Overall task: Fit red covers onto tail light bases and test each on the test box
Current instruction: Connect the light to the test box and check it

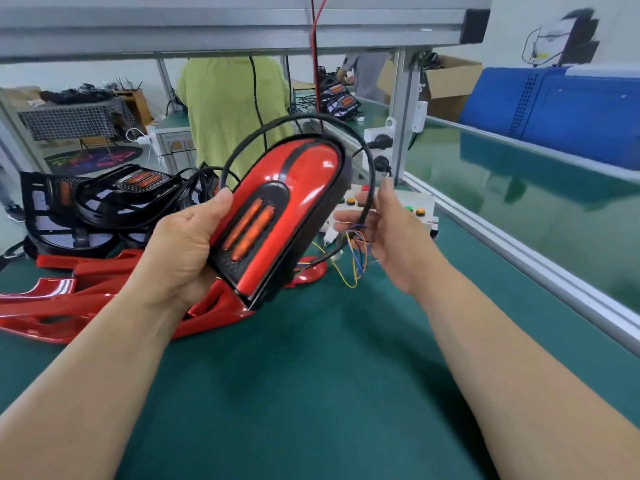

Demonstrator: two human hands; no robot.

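Note:
My left hand (183, 247) grips a tail light (280, 209) with its red cover fitted on the black base, held tilted above the green mat. Its black cable (370, 174) loops up and over to my right hand (388, 233), which holds the cable near its coloured wire ends (356, 258). Behind my right hand sits the white test box (420, 206) with coloured buttons. Loose red covers (69, 306) lie at the left on the mat. Black tail light bases (114, 199) with orange strips are piled behind them.
An aluminium rail (519, 251) borders the green mat (311, 393) on the right, with a glossy green conveyor beyond. A socket block (379, 147) stands on the frame post. A red wire (314, 64) hangs from above. A person in a green shirt (225, 105) stands beyond the bench.

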